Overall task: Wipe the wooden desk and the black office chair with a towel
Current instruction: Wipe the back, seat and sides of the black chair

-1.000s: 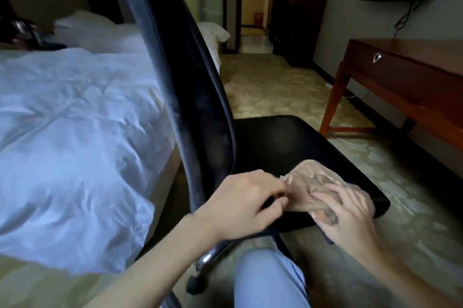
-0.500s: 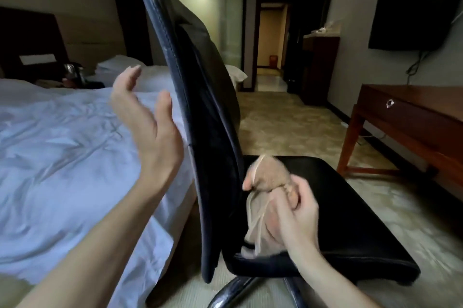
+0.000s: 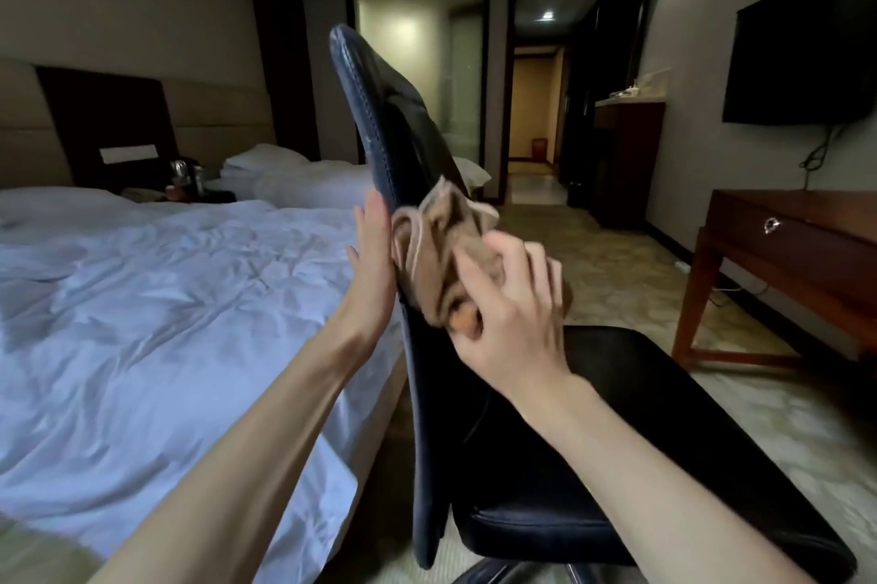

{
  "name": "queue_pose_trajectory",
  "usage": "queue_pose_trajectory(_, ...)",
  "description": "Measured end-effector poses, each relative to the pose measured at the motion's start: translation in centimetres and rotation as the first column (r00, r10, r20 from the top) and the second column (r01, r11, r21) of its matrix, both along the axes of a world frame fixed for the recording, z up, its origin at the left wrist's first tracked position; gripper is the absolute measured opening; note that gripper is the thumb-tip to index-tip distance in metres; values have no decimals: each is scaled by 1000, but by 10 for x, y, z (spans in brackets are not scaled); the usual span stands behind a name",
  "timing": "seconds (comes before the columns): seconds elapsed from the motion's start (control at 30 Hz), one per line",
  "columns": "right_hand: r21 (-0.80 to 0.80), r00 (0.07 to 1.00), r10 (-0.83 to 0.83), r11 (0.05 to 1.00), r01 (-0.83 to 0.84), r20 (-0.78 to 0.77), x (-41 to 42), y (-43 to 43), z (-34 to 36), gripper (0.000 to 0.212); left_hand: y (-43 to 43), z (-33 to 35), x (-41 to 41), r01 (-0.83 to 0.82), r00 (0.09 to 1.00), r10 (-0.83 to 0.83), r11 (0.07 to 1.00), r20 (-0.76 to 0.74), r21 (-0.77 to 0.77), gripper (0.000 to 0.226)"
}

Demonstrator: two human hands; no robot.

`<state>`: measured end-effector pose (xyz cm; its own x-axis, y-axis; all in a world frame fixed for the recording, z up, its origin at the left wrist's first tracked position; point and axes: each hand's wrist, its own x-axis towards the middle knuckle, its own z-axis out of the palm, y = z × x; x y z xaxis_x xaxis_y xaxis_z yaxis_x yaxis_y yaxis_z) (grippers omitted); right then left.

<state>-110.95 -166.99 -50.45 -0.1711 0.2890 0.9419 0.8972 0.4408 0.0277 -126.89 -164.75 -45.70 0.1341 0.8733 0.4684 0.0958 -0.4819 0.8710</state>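
Your right hand clutches the bunched towel against the chair backrest; your left hand, fingers straight, braces its rear

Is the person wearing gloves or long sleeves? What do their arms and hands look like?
No gloves. The left hand and right hand are both bare, and no ring, watch or bracelet shows on them. The left forearm and right forearm are bare too: no sleeve appears anywhere up to the picture's bottom edge.

Bunched tan towel presses against the upright black chair backrest.
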Motion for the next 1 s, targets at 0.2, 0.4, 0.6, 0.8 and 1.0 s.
queue_pose_trajectory(0.2, -310, 847, 30, 937, 161, 531, 73, -36, -164, 61, -18, 2, 2, 39, 998, -35, 996, -56, 76, 86)
queue_pose_trajectory(0.4, -29, 996, 19, 999, -16, 93, 91, -42, -79, 64, -41, 2, 8, 30, 988, -13, 993, -155, 110, 84)
queue_pose_trajectory(0.6, 269, 976, 184, 952, -148, -116, 58, -53, 48, 48, -49, 1, 28, -138, 830, 225, 969, -511, 204, 69)
queue_pose_trajectory(0.8, 102, 980, 114, 990, -98, -161, 81, -59, -27, 52, -82, -25, 42, 109, 908, 96, 885, -407, 452, 97)
queue_pose_trajectory(1.0, -8, 995, 84, 996, -83, 45, 161, -92, -8, 38, -94, -19, 82, 110, 883, 139, 867, -449, 485, 117)
